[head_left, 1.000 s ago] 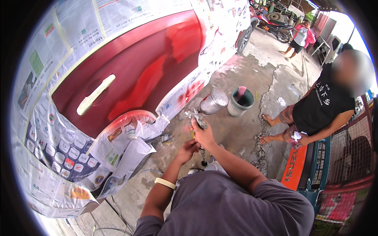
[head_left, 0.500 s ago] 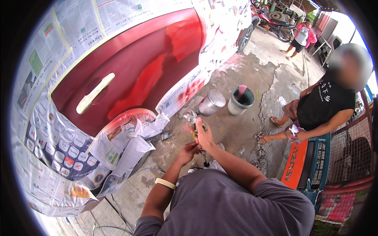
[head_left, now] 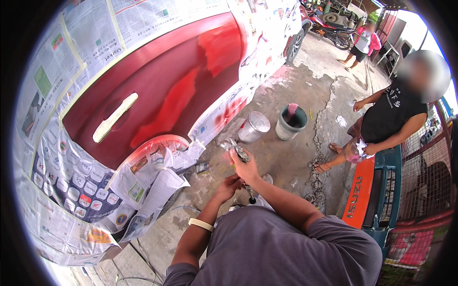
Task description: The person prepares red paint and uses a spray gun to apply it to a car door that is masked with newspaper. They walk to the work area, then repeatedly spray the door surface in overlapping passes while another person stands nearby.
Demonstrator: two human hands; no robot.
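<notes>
In front of my waist, my right hand (head_left: 245, 167) is wrapped around a silvery spray gun (head_left: 234, 144), its head pointing away from me. My left hand (head_left: 230, 187) is closed with its fingertips pinched at the gun's lower part, just below the right hand; exactly which part they grip is hidden. A hose fitting (head_left: 251, 196) hangs below the hands. Ahead to the left is a dark red car panel (head_left: 109, 86) with brighter red patches and a handle (head_left: 115, 117) covered in pale tape. Newspaper sheets (head_left: 90, 33) surround the panel.
A metal can (head_left: 254, 127) and a dark bucket (head_left: 290, 127) stand on the cracked concrete ahead. A co-worker (head_left: 393, 114) stands at right, behind an orange and teal vehicle part (head_left: 360, 193). Another person (head_left: 365, 45) stands farther back near a motorcycle (head_left: 334, 34). Hoses (head_left: 148, 262) lie lower left.
The spray gun has tilted slightly in my right hand, and its head sits a little lower. My left hand stays close beneath. The co-worker's far arm has swung out from the body.
</notes>
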